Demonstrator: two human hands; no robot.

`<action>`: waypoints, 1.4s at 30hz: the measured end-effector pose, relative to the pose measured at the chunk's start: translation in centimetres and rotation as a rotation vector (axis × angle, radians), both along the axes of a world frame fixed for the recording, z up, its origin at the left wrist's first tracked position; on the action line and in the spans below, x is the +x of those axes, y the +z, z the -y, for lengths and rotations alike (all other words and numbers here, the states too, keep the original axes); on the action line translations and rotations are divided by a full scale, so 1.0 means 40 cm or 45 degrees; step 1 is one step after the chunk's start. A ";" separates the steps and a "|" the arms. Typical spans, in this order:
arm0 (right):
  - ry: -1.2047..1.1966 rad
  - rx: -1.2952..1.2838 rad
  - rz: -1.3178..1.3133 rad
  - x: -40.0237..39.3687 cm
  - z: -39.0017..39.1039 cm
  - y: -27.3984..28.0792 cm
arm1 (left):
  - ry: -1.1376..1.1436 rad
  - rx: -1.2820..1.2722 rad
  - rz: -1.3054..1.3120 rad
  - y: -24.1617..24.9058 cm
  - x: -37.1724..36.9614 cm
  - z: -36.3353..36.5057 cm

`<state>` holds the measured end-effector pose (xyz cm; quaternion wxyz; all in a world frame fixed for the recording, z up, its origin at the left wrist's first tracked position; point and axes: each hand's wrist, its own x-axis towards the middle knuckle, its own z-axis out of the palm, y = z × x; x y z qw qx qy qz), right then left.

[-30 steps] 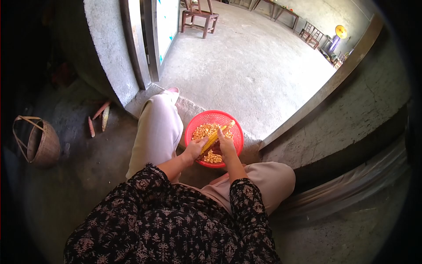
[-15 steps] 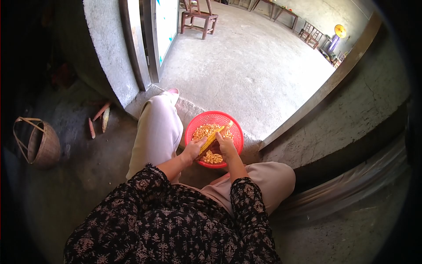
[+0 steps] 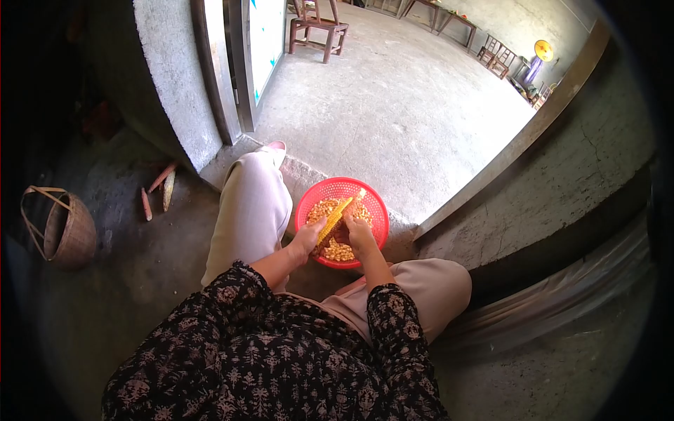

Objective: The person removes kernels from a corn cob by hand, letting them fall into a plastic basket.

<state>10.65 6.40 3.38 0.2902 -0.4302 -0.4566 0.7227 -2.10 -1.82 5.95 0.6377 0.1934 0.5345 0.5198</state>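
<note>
My left hand (image 3: 305, 240) is closed round the lower part of a yellow ear of corn (image 3: 333, 220), which points up and away to the right. Close beside it, my right hand (image 3: 361, 237) is closed on what looks like a stripped, reddish corncob (image 3: 356, 203), its pale end showing past the fingers. Both hands are over a red plastic basket with a perforated wall (image 3: 380, 210). Loose yellow kernels (image 3: 342, 252) lie inside, partly hidden by the hands and the corn.
Several cobs (image 3: 168, 189) lie on the dark floor at left, near a woven handled basket (image 3: 77, 235). My legs flank the red basket. A doorway with a wooden frame (image 3: 519, 133) opens onto a concrete floor with a wooden chair (image 3: 319, 31).
My right hand has shifted slightly down and away from the ear of corn, widening the gap between them. The left hand has tilted the ear slightly and stays closed on it.
</note>
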 end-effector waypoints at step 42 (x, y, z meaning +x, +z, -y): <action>0.144 -0.043 0.075 0.015 -0.009 0.031 | -0.021 0.038 -0.055 -0.006 0.000 0.002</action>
